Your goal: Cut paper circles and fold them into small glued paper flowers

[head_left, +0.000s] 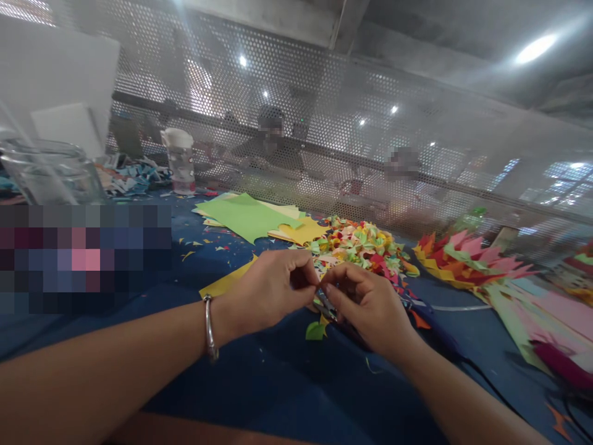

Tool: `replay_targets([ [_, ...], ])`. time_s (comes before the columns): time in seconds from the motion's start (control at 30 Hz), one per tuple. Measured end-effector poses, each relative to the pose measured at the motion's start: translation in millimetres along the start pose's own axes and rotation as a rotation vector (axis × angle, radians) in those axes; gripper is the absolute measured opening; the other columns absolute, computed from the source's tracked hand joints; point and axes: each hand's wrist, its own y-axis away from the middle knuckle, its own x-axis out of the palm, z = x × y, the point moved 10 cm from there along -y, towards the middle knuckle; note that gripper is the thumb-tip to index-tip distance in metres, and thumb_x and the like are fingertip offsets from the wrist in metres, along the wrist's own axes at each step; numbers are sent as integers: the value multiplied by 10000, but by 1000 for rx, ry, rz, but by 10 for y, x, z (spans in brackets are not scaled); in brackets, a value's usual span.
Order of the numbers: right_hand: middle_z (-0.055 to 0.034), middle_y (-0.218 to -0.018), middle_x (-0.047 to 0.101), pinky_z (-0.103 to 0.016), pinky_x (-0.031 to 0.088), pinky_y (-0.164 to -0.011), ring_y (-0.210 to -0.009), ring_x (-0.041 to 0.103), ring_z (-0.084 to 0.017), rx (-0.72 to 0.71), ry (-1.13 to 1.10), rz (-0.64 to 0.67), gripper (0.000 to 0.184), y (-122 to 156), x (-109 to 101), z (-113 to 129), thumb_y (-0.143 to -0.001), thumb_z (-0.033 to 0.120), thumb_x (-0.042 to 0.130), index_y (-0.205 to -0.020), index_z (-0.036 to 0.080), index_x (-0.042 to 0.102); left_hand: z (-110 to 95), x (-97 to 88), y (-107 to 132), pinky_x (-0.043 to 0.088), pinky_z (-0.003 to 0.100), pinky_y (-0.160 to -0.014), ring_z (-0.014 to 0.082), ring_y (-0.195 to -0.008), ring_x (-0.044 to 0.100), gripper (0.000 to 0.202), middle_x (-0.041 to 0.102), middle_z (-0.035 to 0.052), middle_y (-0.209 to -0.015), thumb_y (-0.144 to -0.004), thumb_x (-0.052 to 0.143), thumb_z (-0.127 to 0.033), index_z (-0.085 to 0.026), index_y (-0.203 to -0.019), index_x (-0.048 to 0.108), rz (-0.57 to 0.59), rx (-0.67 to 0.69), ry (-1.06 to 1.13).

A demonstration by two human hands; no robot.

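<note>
My left hand (266, 287), with a silver bracelet at the wrist, is closed in a pinch over the blue table. Its fingertips meet those of my right hand (370, 306), also closed in a pinch. What lies between the fingertips is too small to make out. Just under my right fingers shows a small metal tool (326, 306), partly hidden, its kind unclear. A green paper piece (315, 331) lies below it on the table. Behind my hands rises a heap of small cut paper pieces (365, 241) in yellow, green, red and pink.
Green paper sheets (245, 213) and a yellow sheet (227, 279) lie beyond my left hand. Layered jagged paper (463, 262) is at right, near a dark cable (486, 378). A glass jar (55, 170) and a lidded cup (180, 162) stand at left before a perforated screen (315, 117).
</note>
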Motion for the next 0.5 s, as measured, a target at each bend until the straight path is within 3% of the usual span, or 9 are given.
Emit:
replay_targets([
  [0.17,42,-648,561,-216,411,-479,-495,500,-83,19,-52,2,74,-6,-1,-16,-862,253,600,-829,187,594,228,154,-21,497,246,-638,138,-699,636,149,676,-4,-760,-770,671,-249,-173,-882,608,94,-114,277],
  [0.3,52,-618,549,-211,390,-458,-473,489,-77,26,-50,6,74,0,-2,-13,-868,251,596,-830,187,590,310,272,-18,488,263,-640,144,-669,629,172,682,15,-717,-797,659,-330,-159,-778,648,212,-164,303],
  [0.5,48,-632,548,-221,403,-467,-483,498,-83,27,-44,17,76,0,10,-27,-874,259,591,-843,190,592,297,286,-13,462,237,-596,125,-613,601,179,669,2,-659,-799,646,-314,-154,-718,647,224,-181,345],
])
